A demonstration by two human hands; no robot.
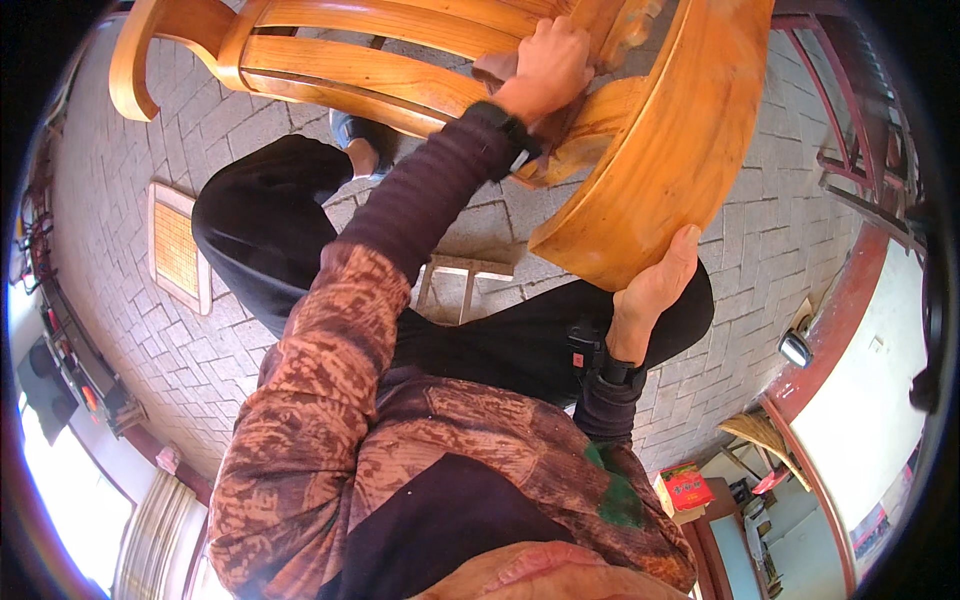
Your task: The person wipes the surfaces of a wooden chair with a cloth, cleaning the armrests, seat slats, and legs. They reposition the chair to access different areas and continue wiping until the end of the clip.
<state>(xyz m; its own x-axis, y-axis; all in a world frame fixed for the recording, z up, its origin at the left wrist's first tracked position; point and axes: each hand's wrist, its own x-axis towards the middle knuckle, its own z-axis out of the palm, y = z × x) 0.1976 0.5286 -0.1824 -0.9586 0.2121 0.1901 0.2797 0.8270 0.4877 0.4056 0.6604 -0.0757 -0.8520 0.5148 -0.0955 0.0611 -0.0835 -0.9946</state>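
Observation:
A varnished wooden chair (360, 75) with slats and curved arms lies tilted before me, at the top of the view. My left hand (551, 64) reaches across it, fingers curled over a dark brown cloth (493, 67) pressed against the wood near the joint of slats and side. Part of that cloth is hidden under the hand and wrist. Lower right, my right hand (656, 277) grips the rounded end of the chair's broad curved armrest (660, 165), thumb along its outer edge. This end is above my right thigh.
A low stool with a woven top (178, 247) stands left of my knee on the brick floor (247, 375). Between my legs is a small wooden frame (469, 274). A dark red rack (855, 112), a straw broom (757, 435) and a red box (684, 486) are along the right.

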